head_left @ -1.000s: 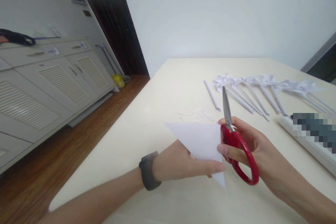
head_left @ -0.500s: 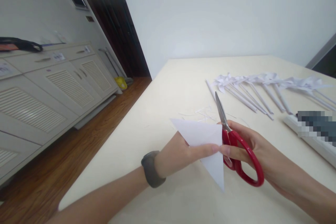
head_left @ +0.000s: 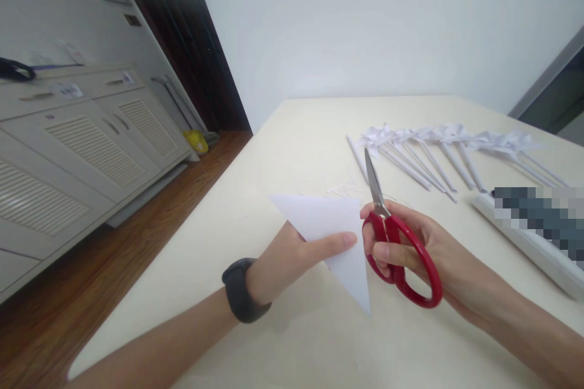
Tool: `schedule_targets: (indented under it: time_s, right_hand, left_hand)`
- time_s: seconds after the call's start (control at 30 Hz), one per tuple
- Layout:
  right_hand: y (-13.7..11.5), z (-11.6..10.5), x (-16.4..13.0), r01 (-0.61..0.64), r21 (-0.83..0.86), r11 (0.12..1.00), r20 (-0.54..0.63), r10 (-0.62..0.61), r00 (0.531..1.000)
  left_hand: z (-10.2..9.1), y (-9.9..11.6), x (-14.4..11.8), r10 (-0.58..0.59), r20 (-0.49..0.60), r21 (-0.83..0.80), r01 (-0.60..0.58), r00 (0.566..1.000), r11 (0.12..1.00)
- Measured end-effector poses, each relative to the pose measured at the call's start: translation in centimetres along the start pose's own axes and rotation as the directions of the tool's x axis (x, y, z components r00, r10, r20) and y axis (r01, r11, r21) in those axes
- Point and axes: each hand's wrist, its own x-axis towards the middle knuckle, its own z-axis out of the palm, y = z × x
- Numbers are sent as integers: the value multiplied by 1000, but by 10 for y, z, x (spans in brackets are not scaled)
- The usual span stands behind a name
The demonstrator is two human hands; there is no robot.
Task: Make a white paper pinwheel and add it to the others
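Observation:
A folded white paper triangle [head_left: 326, 216] is pinched in my left hand [head_left: 301, 255], the thumb lying across its front and the other fingers hidden behind it. Just to the right, my right hand [head_left: 415, 243] grips a pair of red-handled scissors [head_left: 410, 258]. Their metal blades are closed and point up and away from me. A small gap separates the right thumb from the paper's right edge. Beyond the paper, thin white paper scraps [head_left: 344, 187] lie on the table [head_left: 255, 213].
Several white paper pinwheels [head_left: 424, 161] on rolled sticks lie in a row at the back right. A loose paper stick [head_left: 357, 158] rests left of them. A long white object [head_left: 524, 243], partly blurred out, is on the right. A cabinet [head_left: 100, 140] stands left, beyond the table edge.
My right thumb has come off the paper, and the right hand with the scissors is now apart from it. The whole view has shifted, so both hands appear farther left.

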Motion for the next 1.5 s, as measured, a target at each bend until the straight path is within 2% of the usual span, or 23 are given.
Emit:
schedule_targets:
  time_s: [0.3,0.53,0.6,0.7,0.87,1.0,1.2,1.37,1.5]
  right_hand:
    - [-2,4,0,-13,21,1000,-16,14,1000]
    - [-1,3,0,-14,-37,999,-26,13,1000]
    - [-1,3,-1,-17,-50,999,-36,15,999]
    - [0,5,-1,-13,-77,997,-60,9,998]
    - [-5,9,1,51,-133,990,-175,-74,982]
    - [-7,10,2,128,-171,977,-242,-168,956]
    - [-6,10,2,146,-242,959,-266,-210,941]
    - [-5,6,1,153,-273,950,-255,-225,941]
    - [-5,6,3,160,-291,943,-273,-242,931]
  left_hand:
    - [1,2,1,6,31,140,-10,1000,990]
    - [4,0,0,44,87,94,-52,995,994]
    - [4,1,0,28,69,92,-34,997,995]
    - [4,0,-1,-9,-16,83,11,1000,996]
    - [2,-3,-2,-14,-89,101,23,996,995]
    - [3,-1,-1,-16,-20,240,20,1000,971]
    - [6,1,-3,-37,49,358,17,998,934]
    - [6,-1,0,-8,19,377,0,1000,926]
    - [4,1,4,24,-5,324,-21,1000,946]
